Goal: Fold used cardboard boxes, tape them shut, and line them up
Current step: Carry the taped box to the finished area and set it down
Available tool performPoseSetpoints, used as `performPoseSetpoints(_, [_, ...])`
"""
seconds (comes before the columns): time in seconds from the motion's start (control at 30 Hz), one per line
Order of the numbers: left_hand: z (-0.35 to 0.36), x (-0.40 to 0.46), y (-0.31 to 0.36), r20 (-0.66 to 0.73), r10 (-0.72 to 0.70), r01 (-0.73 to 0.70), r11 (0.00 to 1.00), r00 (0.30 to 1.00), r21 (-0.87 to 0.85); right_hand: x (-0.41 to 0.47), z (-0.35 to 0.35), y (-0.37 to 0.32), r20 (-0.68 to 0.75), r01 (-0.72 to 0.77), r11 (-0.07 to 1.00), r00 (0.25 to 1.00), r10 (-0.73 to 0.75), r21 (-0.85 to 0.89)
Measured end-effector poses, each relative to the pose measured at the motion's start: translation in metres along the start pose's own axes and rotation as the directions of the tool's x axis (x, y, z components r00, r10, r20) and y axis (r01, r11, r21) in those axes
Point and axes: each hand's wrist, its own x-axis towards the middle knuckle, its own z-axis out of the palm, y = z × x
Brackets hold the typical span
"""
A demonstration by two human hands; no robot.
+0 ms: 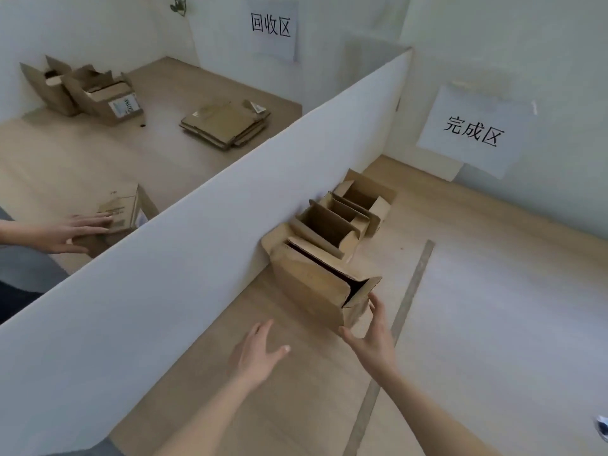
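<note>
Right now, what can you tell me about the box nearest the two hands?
The nearest box is plain brown cardboard, creased and worn. It stands on the floor against the white divider, first in a row of boxes. Its top flaps are open, showing a dark inside. The right hand reaches round its near corner; the left hand is apart from it.

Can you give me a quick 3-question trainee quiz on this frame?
1. True or false: the nearest box in the row by the white divider is taped shut.
2. Which hand touches that box: A left hand, B right hand?
3. The flattened cardboard stack lies on the ___ side of the divider.
Key: 1 false, its flaps are open; 2 B; 3 far.
</note>
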Motion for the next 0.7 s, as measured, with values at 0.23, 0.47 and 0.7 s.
performPoseSetpoints(0.23, [0.006,0.019,-0.001,0.032,0.071,-0.071,0.997,0.997,-0.006,0.003,0.024,0.004,-0.049,-0.139,0.964,0.987,0.154,0.225])
performPoseSetpoints(0.47, [0.003,0.037,0.023,0.018,0.075,-0.066,0.952,0.997,-0.297,0.002,0.029,-0.002,-0.042,-0.193,0.935,0.976,0.215,0.296])
performPoseSetpoints(0.7, [0.016,0.052,0.057,-0.068,-0.080,0.025,0.808,0.995,-0.588,-0.011,0.006,0.010,0.020,-0.189,0.951,0.982,0.190,0.246])
